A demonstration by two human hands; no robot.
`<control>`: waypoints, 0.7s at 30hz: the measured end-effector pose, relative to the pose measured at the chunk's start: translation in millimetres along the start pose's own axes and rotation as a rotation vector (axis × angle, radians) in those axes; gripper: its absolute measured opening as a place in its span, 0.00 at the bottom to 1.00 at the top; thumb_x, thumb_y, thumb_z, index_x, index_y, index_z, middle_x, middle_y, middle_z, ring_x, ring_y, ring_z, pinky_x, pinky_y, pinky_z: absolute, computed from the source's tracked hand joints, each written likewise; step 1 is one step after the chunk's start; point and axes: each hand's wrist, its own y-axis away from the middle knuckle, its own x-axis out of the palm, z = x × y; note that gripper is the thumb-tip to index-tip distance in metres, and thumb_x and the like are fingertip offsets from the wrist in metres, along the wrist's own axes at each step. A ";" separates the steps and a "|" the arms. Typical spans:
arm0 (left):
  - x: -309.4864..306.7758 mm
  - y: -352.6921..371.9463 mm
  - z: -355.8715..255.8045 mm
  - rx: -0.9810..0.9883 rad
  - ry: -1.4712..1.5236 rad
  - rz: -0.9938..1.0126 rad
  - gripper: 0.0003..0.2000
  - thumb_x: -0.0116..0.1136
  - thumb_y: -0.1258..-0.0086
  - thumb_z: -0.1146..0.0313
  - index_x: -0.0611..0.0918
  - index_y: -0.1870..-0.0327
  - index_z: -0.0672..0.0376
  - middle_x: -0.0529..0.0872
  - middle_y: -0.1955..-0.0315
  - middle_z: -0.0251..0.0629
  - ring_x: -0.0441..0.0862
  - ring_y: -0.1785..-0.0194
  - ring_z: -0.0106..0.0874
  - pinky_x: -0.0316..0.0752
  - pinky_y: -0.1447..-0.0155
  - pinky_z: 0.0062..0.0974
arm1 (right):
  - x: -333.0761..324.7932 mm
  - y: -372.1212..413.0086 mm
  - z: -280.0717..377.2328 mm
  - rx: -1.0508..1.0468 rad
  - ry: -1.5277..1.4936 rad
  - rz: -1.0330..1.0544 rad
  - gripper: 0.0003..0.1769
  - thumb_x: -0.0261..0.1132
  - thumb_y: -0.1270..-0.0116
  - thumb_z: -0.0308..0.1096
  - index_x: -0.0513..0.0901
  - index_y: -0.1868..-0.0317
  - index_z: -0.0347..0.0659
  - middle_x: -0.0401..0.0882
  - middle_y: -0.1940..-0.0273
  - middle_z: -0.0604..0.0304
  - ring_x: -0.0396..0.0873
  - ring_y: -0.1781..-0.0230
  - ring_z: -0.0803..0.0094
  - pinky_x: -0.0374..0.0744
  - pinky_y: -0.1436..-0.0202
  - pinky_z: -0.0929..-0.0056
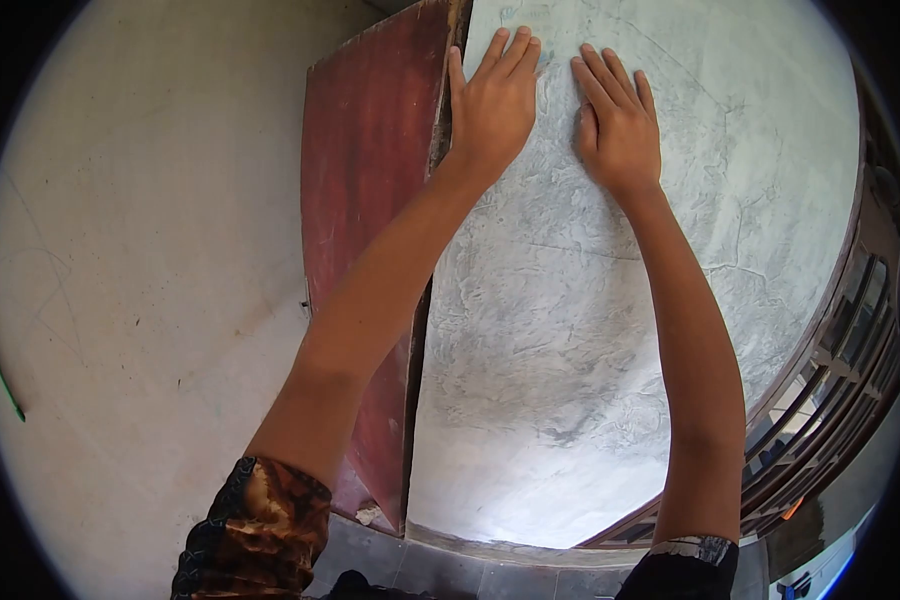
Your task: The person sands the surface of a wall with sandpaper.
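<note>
Both arms reach up and forward to a grey, rough plastered wall point(570, 300) with fine cracks. My left hand point(495, 105) lies flat near the wall's left edge, its fingers stretched upward and slightly spread. Just beside it runs the dark frame edge of a red wooden door point(370, 150). My right hand point(620, 125) rests a little to the right, fingers extended on the plaster and the thumb bent by the palm. Neither hand holds anything. Faint bluish marks show on the plaster above the left fingertips.
A plain beige wall point(150, 250) fills the left side, with a thin green strip point(0, 370) at its far edge. Dark window bars point(840, 380) curve along the right. Grey floor tiles point(450, 575) lie below. A small pale lump point(368, 513) sits by the door's foot.
</note>
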 end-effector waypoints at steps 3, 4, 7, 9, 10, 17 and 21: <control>-23.2 48.4 -12.3 0.000 -0.026 0.062 0.17 0.60 0.22 0.68 0.84 0.35 0.54 0.84 0.32 0.33 0.76 0.24 0.36 0.63 0.26 0.67 | 1.3 1.0 -1.4 -0.002 -0.006 -0.009 0.29 0.59 0.32 0.28 0.79 0.29 0.47 0.74 0.24 0.63 0.67 0.20 0.63 0.59 0.16 0.47; -28.3 56.1 -14.3 0.006 -0.037 0.106 0.16 0.59 0.22 0.67 0.84 0.35 0.54 0.84 0.32 0.33 0.76 0.25 0.36 0.64 0.26 0.66 | 2.1 0.9 -2.2 -0.009 0.001 -0.015 0.29 0.59 0.32 0.28 0.79 0.29 0.47 0.74 0.24 0.63 0.67 0.20 0.63 0.59 0.16 0.47; -8.3 5.8 -1.8 0.015 -0.024 0.034 0.17 0.59 0.21 0.67 0.84 0.35 0.54 0.84 0.32 0.33 0.75 0.24 0.36 0.64 0.26 0.67 | 1.3 -1.3 -2.8 -0.014 0.010 -0.019 0.29 0.59 0.31 0.29 0.80 0.29 0.47 0.74 0.24 0.63 0.67 0.21 0.63 0.59 0.16 0.47; 2.3 -15.0 2.9 0.010 -0.039 0.016 0.17 0.59 0.21 0.67 0.84 0.35 0.54 0.83 0.31 0.33 0.75 0.24 0.36 0.63 0.25 0.66 | 1.3 -1.7 -2.9 -0.011 0.012 -0.010 0.29 0.58 0.31 0.29 0.80 0.29 0.47 0.74 0.24 0.63 0.67 0.21 0.63 0.60 0.16 0.47; 4.6 -16.6 2.9 0.007 -0.033 -0.008 0.16 0.59 0.21 0.67 0.84 0.35 0.54 0.83 0.31 0.33 0.75 0.24 0.37 0.63 0.25 0.66 | 1.7 -2.4 -3.3 -0.010 0.012 -0.014 0.29 0.58 0.31 0.29 0.80 0.29 0.47 0.74 0.25 0.63 0.67 0.21 0.63 0.60 0.16 0.47; -24.5 51.6 -7.5 -0.021 -0.002 0.100 0.17 0.59 0.22 0.69 0.84 0.35 0.56 0.82 0.30 0.34 0.73 0.23 0.36 0.62 0.25 0.66 | 1.6 1.3 -2.9 -0.016 0.018 -0.018 0.29 0.58 0.31 0.29 0.79 0.29 0.47 0.74 0.24 0.63 0.67 0.20 0.64 0.59 0.15 0.49; -4.0 -9.5 6.4 -0.008 -0.025 0.043 0.18 0.59 0.22 0.69 0.84 0.34 0.54 0.81 0.29 0.33 0.72 0.22 0.34 0.63 0.25 0.66 | -0.3 -0.6 -2.1 -0.001 0.014 -0.013 0.29 0.58 0.31 0.29 0.79 0.29 0.47 0.74 0.24 0.63 0.66 0.20 0.64 0.59 0.15 0.49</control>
